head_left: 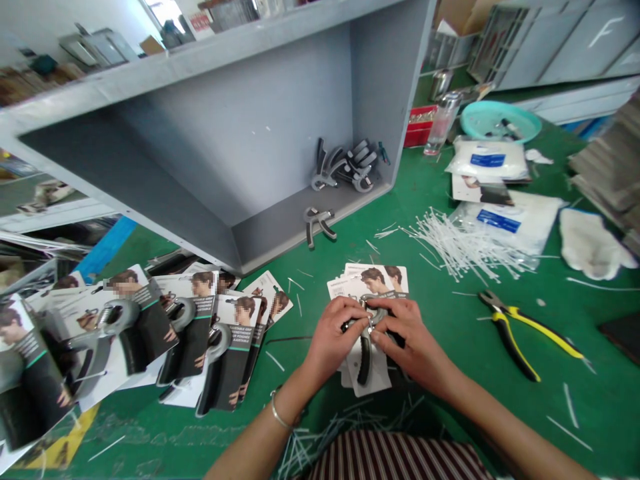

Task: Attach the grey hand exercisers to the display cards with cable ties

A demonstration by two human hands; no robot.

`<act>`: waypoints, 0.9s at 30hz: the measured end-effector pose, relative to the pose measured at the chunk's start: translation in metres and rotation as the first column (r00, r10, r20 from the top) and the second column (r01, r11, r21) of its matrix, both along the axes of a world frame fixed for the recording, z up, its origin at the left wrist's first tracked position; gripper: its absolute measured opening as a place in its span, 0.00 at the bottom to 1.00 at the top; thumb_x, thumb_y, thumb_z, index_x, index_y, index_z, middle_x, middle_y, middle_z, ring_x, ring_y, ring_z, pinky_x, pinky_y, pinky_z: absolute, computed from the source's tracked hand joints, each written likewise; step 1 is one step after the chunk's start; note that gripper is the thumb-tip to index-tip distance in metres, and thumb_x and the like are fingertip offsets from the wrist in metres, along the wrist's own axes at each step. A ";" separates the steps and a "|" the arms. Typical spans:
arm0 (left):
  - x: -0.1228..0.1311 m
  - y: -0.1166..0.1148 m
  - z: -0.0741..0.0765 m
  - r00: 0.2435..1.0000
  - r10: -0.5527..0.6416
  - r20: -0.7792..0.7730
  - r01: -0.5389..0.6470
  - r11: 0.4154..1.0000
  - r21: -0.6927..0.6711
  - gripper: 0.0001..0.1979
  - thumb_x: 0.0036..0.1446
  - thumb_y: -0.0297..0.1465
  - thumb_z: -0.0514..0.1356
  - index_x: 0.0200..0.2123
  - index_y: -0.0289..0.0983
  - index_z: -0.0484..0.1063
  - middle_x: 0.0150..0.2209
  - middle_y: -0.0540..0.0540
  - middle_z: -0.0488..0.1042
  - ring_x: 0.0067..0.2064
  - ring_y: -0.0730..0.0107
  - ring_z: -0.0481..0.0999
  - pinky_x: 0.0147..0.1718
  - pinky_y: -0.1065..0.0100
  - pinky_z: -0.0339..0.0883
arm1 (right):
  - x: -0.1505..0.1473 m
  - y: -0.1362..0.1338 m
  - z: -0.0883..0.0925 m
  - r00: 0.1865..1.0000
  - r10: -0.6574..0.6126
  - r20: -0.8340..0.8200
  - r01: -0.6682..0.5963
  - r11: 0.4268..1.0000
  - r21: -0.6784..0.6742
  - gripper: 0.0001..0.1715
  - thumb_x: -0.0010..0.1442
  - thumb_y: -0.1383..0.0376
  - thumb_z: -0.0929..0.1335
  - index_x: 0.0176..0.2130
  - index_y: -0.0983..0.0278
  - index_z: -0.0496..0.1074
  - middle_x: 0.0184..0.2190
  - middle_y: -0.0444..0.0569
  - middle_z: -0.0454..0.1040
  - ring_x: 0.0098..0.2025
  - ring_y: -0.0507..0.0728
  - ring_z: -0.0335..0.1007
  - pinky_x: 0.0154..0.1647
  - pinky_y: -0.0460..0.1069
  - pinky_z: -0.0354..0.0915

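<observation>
In the middle of the green bench, a grey and black hand grip strengthener point(365, 360) lies on top of printed backing cards point(343, 288). My left hand point(334, 335) closes on it from the left, thumb and fingers near its coil spring. From the other side my right hand point(414, 339) pinches the same hand grip, and the two sets of fingertips almost meet. Whether a thin cable tie is between them is too small to make out. Cutting pliers point(530, 327) with yellow and black handles lie to the right of my right hand.
Carded hand grips point(220, 347) are piled on the left. Ahead, a grey crate point(300, 87) on its side holds loose hand grips point(345, 163). White cable ties point(465, 247), plastic bags point(490, 160), a glove point(595, 243), a glass point(443, 123) and a turquoise plate point(473, 120) are on the right.
</observation>
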State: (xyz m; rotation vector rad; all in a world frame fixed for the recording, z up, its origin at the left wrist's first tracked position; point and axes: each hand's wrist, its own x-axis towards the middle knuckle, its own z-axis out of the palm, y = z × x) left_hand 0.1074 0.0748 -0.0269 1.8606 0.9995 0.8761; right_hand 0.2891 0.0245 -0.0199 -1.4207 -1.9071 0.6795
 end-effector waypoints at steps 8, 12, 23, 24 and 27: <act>-0.003 0.000 -0.001 0.999 -0.043 -0.020 0.044 0.998 0.043 0.04 0.60 0.28 0.62 0.37 0.40 0.78 0.39 0.45 0.74 0.45 0.65 0.73 0.48 0.63 0.66 | -0.003 0.001 -0.004 0.997 -0.045 -0.069 0.044 0.999 -0.013 0.09 0.64 0.66 0.67 0.32 0.60 0.74 0.52 0.49 0.73 0.56 0.62 0.62 0.56 0.61 0.58; -0.007 0.004 0.001 0.996 -0.093 0.002 0.093 0.996 0.005 0.05 0.61 0.28 0.61 0.38 0.39 0.78 0.39 0.45 0.74 0.45 0.66 0.73 0.48 0.64 0.66 | -0.008 0.006 -0.006 0.988 -0.104 -0.113 0.101 0.994 -0.031 0.09 0.65 0.64 0.67 0.32 0.59 0.75 0.49 0.48 0.74 0.54 0.61 0.63 0.56 0.60 0.57; -0.006 0.007 0.024 0.995 -0.041 -0.086 0.047 0.997 0.064 0.04 0.61 0.29 0.61 0.34 0.39 0.75 0.37 0.48 0.77 0.43 0.66 0.73 0.48 0.62 0.63 | -0.008 0.005 -0.008 0.990 -0.111 -0.086 0.113 0.994 0.013 0.07 0.67 0.66 0.64 0.41 0.59 0.72 0.52 0.51 0.70 0.57 0.62 0.61 0.58 0.61 0.57; -0.005 0.005 0.029 0.992 -0.030 -0.126 0.046 0.991 0.126 0.04 0.61 0.29 0.61 0.34 0.40 0.75 0.37 0.48 0.77 0.44 0.65 0.72 0.49 0.60 0.61 | -0.009 0.004 -0.009 0.988 -0.124 -0.090 0.127 0.991 0.031 0.08 0.66 0.67 0.63 0.43 0.59 0.71 0.53 0.52 0.70 0.58 0.62 0.61 0.59 0.61 0.56; -0.001 -0.008 0.041 0.966 -0.032 -0.256 0.105 0.955 0.277 0.05 0.63 0.27 0.58 0.34 0.39 0.74 0.38 0.48 0.78 0.47 0.63 0.70 0.51 0.56 0.57 | -0.012 0.002 -0.012 0.985 -0.148 -0.090 0.154 0.986 0.065 0.10 0.67 0.68 0.63 0.46 0.60 0.71 0.53 0.53 0.68 0.59 0.63 0.59 0.59 0.62 0.55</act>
